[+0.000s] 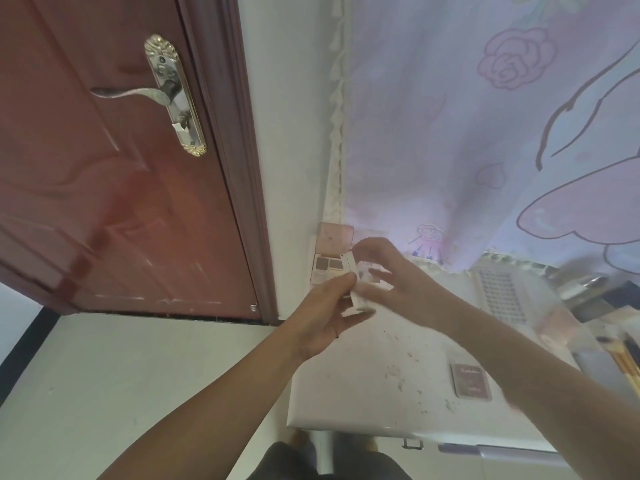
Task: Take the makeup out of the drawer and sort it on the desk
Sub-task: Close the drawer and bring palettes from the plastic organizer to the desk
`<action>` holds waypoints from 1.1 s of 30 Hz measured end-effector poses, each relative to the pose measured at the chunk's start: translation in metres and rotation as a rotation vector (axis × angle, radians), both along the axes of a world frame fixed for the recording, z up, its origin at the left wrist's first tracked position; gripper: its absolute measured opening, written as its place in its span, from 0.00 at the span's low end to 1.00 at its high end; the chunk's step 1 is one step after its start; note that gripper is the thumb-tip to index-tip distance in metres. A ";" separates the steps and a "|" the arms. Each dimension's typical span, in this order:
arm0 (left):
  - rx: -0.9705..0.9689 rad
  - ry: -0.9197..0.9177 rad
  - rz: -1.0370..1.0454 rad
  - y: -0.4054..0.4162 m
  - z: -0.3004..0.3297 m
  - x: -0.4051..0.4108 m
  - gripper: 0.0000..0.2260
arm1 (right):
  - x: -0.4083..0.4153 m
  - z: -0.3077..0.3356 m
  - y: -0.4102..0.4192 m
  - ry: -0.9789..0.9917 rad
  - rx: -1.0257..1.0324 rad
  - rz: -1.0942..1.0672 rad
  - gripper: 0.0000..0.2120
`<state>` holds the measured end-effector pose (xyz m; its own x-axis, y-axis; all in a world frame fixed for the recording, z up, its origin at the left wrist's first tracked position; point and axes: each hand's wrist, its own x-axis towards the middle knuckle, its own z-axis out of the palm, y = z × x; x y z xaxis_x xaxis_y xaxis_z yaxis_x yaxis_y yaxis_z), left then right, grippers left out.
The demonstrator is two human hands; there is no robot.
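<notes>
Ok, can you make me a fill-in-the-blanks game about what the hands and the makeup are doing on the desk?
1. The left hand and the right hand hold a small ____ case between them.
2. The eyeshadow palette at the far corner of the desk has its lid ____.
3. The dark pink compact lies on the desk with its lid ____.
4. The door beside the desk is ____ in colour.

Missing words: white; open; closed; reddish-brown

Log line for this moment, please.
left hand + right hand: holding small white case | open palette on desk
</notes>
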<state>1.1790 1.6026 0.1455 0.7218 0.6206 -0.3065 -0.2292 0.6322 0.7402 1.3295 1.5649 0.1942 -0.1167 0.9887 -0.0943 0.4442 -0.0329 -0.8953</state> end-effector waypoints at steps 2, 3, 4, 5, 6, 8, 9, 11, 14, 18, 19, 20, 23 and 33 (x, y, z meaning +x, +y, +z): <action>0.221 0.095 0.016 0.000 0.002 -0.004 0.18 | 0.011 0.009 0.004 0.248 -0.263 -0.123 0.18; 0.352 0.153 0.011 -0.001 0.004 -0.005 0.22 | 0.017 0.012 0.006 0.323 -0.403 -0.157 0.20; 0.466 0.203 0.000 -0.002 0.008 -0.005 0.25 | 0.021 0.015 0.007 0.344 -0.490 -0.136 0.21; 0.559 0.236 -0.011 -0.005 0.011 -0.004 0.28 | 0.021 0.016 0.007 0.334 -0.528 -0.101 0.20; 0.640 0.256 -0.016 -0.006 0.012 -0.003 0.29 | 0.020 0.017 0.005 0.307 -0.518 -0.067 0.18; 0.771 0.288 -0.011 -0.007 0.014 -0.002 0.31 | 0.016 0.019 0.005 0.285 -0.455 -0.040 0.12; 0.806 0.308 -0.018 -0.005 0.013 -0.002 0.32 | 0.015 0.020 0.005 0.279 -0.424 -0.043 0.10; 0.715 0.308 -0.099 0.000 0.010 -0.003 0.36 | 0.016 0.021 0.005 0.237 -0.343 -0.058 0.12; 0.212 0.101 -0.255 0.002 0.015 -0.009 0.31 | 0.014 0.022 0.003 0.047 -0.198 -0.068 0.18; -0.178 -0.075 -0.229 0.005 0.025 -0.005 0.28 | 0.011 0.018 0.002 -0.064 -0.142 0.001 0.28; -0.172 -0.065 -0.220 0.007 0.026 -0.002 0.28 | 0.011 0.017 0.001 -0.071 -0.151 0.003 0.31; -0.159 -0.054 -0.213 0.009 0.027 0.000 0.26 | 0.012 0.015 0.001 -0.084 -0.155 0.008 0.33; -0.147 -0.022 -0.190 0.013 0.022 0.001 0.19 | 0.013 0.012 -0.001 -0.184 -0.130 0.064 0.36; 0.723 0.365 -0.054 0.009 0.005 0.007 0.35 | 0.027 0.020 0.015 0.459 -0.585 -0.079 0.14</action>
